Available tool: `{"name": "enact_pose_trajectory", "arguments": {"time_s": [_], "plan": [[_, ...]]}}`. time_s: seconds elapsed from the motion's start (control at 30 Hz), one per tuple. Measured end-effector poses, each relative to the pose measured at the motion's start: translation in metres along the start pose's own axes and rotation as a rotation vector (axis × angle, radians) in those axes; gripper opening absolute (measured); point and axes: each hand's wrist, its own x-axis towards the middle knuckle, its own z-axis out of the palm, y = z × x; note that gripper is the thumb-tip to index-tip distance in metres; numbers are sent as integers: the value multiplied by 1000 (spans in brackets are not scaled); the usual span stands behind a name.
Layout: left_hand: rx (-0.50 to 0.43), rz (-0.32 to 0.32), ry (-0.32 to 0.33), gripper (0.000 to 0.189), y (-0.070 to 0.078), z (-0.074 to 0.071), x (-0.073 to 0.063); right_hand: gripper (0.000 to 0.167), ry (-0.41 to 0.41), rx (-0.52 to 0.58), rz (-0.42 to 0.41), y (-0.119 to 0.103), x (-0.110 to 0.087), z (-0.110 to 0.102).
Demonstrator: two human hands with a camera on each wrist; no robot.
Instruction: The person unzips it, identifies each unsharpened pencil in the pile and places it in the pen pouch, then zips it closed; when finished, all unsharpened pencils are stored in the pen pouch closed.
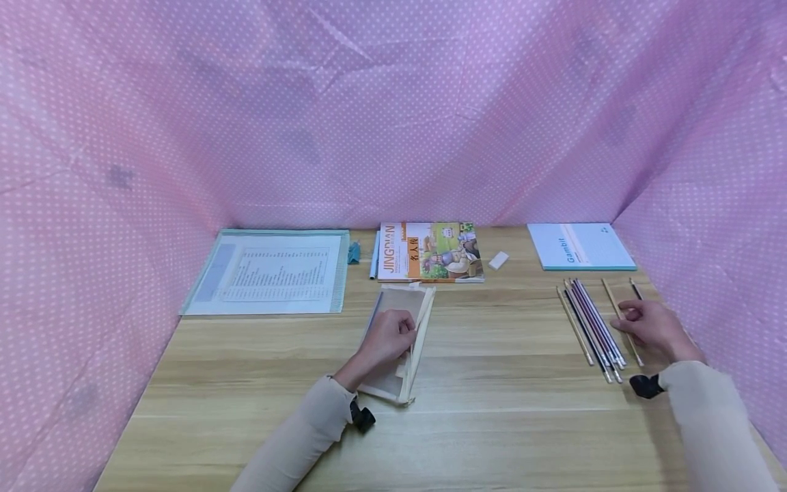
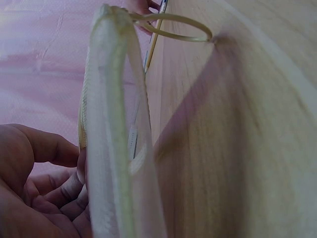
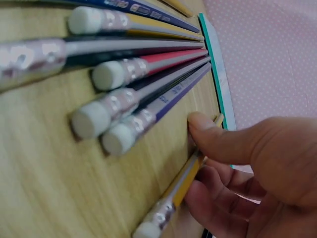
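Observation:
My left hand (image 1: pixel 389 335) pinches the zippered edge of a pale, see-through mesh pencil case (image 1: pixel 402 299) on the table. In the left wrist view the case (image 2: pixel 111 129) stands out from the tabletop, with a loop at its far end; a slim item shows behind the mesh. At the right, my right hand (image 1: pixel 658 328) holds a yellow pencil (image 3: pixel 183 186) between thumb and fingers, its white eraser end towards me. Left of it lies a group of several pencils (image 1: pixel 593 328) with eraser ends. Partly hidden behind the right hand is a dark pencil (image 1: pixel 636 287).
Along the back lie a clear document folder (image 1: pixel 277 273), a small teal object (image 1: pixel 354 253), an illustrated book (image 1: pixel 430 253), a white eraser (image 1: pixel 499 260) and a light-blue notebook (image 1: pixel 581 246). Pink dotted cloth (image 1: pixel 393 116) hangs behind and at both sides of the wooden table (image 1: pixel 492 410).

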Motion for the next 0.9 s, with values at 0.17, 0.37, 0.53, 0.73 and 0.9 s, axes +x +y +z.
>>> {"name": "enact_pose_trajectory", "arguments": {"time_s": [0.17, 0.37, 0.53, 0.73, 0.9], "plan": [[8, 6, 11, 13, -1, 0, 0, 52, 32, -59, -33, 0, 4, -2], [4, 14, 8, 13, -1, 0, 0, 43, 39, -81, -38, -1, 7, -5], [2, 6, 3, 12, 0, -1, 0, 47, -26, 36, 11, -2, 4, -6], [-12, 15, 6, 13, 0, -1, -1, 50, -111, 250, 65, 0, 0, -7], [-9, 26, 15, 13, 0, -1, -1, 54, -161, 418, 103, 4, -1, -8]]}}
